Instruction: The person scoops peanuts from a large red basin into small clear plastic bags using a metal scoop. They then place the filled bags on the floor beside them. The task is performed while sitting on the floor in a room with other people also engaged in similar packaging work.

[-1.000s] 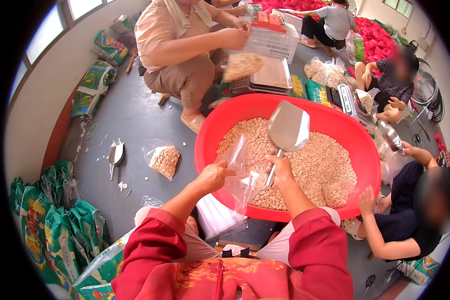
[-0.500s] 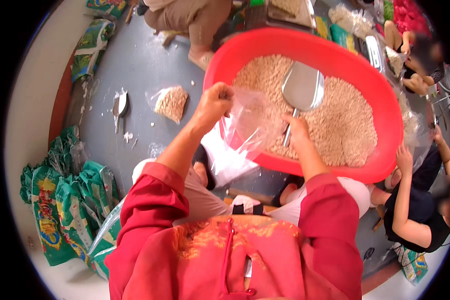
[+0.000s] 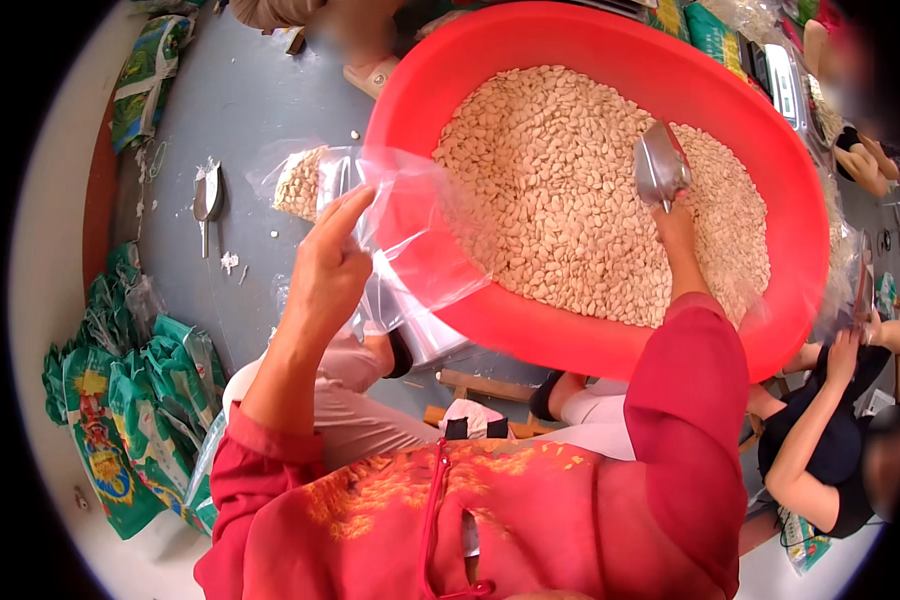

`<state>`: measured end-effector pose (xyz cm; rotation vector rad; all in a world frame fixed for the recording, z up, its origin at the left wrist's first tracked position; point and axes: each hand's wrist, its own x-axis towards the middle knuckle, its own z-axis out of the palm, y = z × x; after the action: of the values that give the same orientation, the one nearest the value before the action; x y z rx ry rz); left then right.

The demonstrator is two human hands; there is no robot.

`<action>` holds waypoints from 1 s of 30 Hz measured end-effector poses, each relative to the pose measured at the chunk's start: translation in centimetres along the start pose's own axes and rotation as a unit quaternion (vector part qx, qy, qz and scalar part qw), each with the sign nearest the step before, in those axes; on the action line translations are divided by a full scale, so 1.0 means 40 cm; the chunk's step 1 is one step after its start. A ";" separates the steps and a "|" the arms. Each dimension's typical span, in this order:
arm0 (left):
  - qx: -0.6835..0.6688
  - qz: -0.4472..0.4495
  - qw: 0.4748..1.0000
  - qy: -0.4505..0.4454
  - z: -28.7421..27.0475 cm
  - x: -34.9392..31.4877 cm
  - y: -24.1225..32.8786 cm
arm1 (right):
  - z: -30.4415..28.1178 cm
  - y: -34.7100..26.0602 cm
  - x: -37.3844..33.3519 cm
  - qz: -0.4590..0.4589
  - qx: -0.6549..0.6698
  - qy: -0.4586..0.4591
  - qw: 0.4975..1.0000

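Observation:
My left hand (image 3: 332,265), over the near left rim of a big red oval tub (image 3: 610,355), is closed on a transparent plastic bag (image 3: 425,235). The bag hangs open toward the tub and nothing shows inside it. A heap of pale, flat oval seeds (image 3: 560,200) lies in the tub. At the right side of the heap my right hand (image 3: 677,232) grips the handle of a metal scoop (image 3: 660,165). The scoop is tilted, its bowl down at the seeds; what it holds is hidden.
A filled bag of seeds (image 3: 298,185) and a second scoop (image 3: 209,195) lie on the grey floor to the left. Green printed sacks (image 3: 135,420) are piled at the wall. A scale (image 3: 782,85) stands beyond the tub. Co-workers sit at the right (image 3: 820,440) and far left (image 3: 370,75).
My right hand has carried the scoop to the right and tipped it down at the seeds. My left hand has shifted left with the bag, whose mouth is spread wider. The whole view has shifted.

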<state>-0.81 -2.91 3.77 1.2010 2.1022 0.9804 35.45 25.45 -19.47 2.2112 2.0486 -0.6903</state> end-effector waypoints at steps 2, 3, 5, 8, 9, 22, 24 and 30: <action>-0.018 -0.029 0.999 0.009 0.001 -0.005 -0.014 | 0.024 -0.103 0.014 -0.029 -0.027 0.045 0.998; -0.031 -0.041 0.999 0.005 0.001 -0.005 -0.015 | 0.034 -0.153 0.007 -0.039 -0.039 0.070 0.996; -0.047 -0.063 0.997 -0.010 0.011 0.013 -0.015 | 0.081 -0.220 0.022 -0.054 -0.003 0.082 0.995; -0.045 -0.080 0.996 -0.019 0.020 0.028 -0.011 | 0.145 -0.307 0.015 -0.133 -0.030 0.077 0.988; -0.036 -0.078 0.996 -0.018 0.023 0.031 -0.007 | 0.168 -0.315 0.002 -0.164 -0.051 0.067 0.983; -0.179 -0.135 0.975 0.002 0.010 0.037 0.010 | -0.162 -0.022 -0.166 -0.140 -0.016 -0.232 0.962; -0.196 -0.119 0.973 0.003 0.003 0.027 0.017 | -0.185 0.086 -0.211 -0.122 0.004 -0.279 0.953; -0.221 -0.125 0.967 0.003 -0.005 0.013 0.020 | -0.113 0.140 -0.304 -0.004 0.034 -0.394 0.919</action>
<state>-0.81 -2.26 4.48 0.6943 1.8457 1.2436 41.81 14.89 -12.59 1.5368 1.6101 -1.3801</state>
